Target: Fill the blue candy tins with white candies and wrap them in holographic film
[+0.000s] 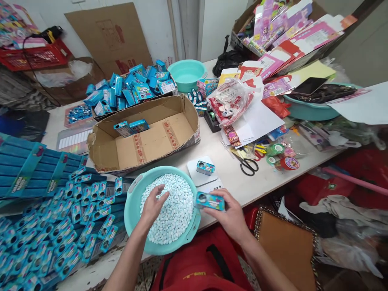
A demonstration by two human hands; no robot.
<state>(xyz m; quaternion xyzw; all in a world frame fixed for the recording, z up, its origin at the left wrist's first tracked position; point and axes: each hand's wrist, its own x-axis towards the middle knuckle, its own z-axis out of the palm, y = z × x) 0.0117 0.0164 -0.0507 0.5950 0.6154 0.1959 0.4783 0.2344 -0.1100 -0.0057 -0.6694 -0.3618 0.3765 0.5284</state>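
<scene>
My right hand (233, 216) grips a small blue candy box (211, 201) by its end, near the right rim of a turquoise basin (132, 218). Small white and pale blue candies (177, 194) fill much of the basin. Over the candies is my left hand (154, 204), thumb and fingers apart, with nothing visible in it. Just beyond the basin, a similar blue box (205, 167) rests on a small white scale (196, 176).
Many blue boxes (65, 234) stand in rows at left. A cardboard tray (151, 147) holds two boxes, with a heap of boxes (136, 87) behind it. Scissors (249, 165), tape rolls (275, 149) and packaging clutter the right side. Another turquoise basin (188, 74) sits at the back.
</scene>
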